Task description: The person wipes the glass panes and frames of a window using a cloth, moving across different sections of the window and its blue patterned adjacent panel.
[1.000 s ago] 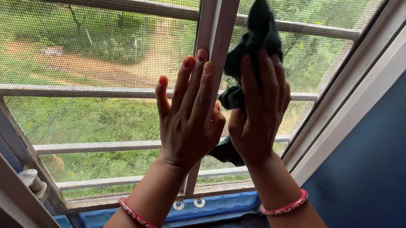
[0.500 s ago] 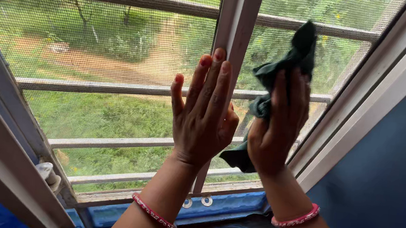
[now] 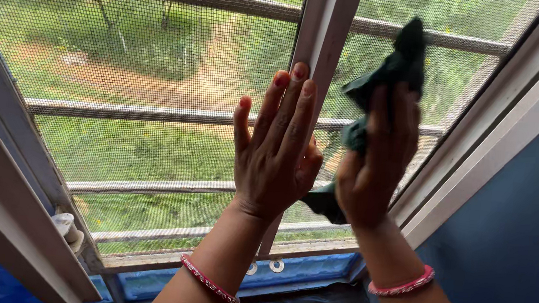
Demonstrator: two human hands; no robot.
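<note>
Fingers [image 3: 289,108] of left hand [image 3: 275,158] flat on mesh, right hand [image 3: 373,172] w/ 1 cloth [image 3: 391,71]

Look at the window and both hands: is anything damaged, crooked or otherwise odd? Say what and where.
Nothing stands out. The mesh screen shows no tear, and the white centre post looks intact. The left hand lies flat against that post; the right hand presses a dark green cloth to the screen.
</note>
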